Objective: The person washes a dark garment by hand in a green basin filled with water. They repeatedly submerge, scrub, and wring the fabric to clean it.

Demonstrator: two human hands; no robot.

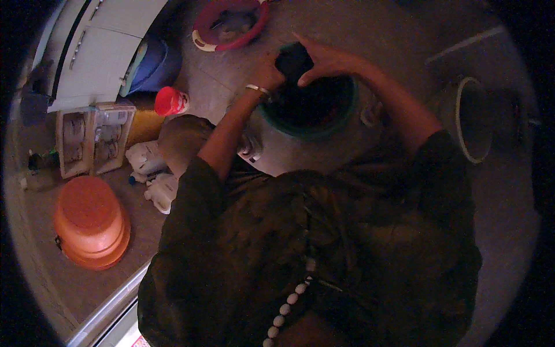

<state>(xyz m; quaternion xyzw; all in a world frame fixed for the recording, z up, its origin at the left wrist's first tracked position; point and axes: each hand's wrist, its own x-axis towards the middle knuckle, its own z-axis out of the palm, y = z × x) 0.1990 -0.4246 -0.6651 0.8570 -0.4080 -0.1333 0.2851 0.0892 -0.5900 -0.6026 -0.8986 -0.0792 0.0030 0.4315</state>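
Observation:
Both hands are above the far left edge of a green-rimmed round tub [303, 133] on the floor, its inside very dark. Between them is a small dark object [294, 59], perhaps a container or a cloth; the dim light hides which. My left hand [269, 71], with a light bangle at the wrist, grips it from the left. Curved around its right side is my right hand [325, 58], thumb and fingers spread against it. What lies in the tub is too dark to name.
A pink basin [259, 32] holding unclear things stands beyond the hands. To the left are a red-topped tub [167, 101], a blue container [151, 65], white plastic containers [161, 191] and an upturned orange bucket [89, 208]. A pale-rimmed bucket [461, 126] is at the right.

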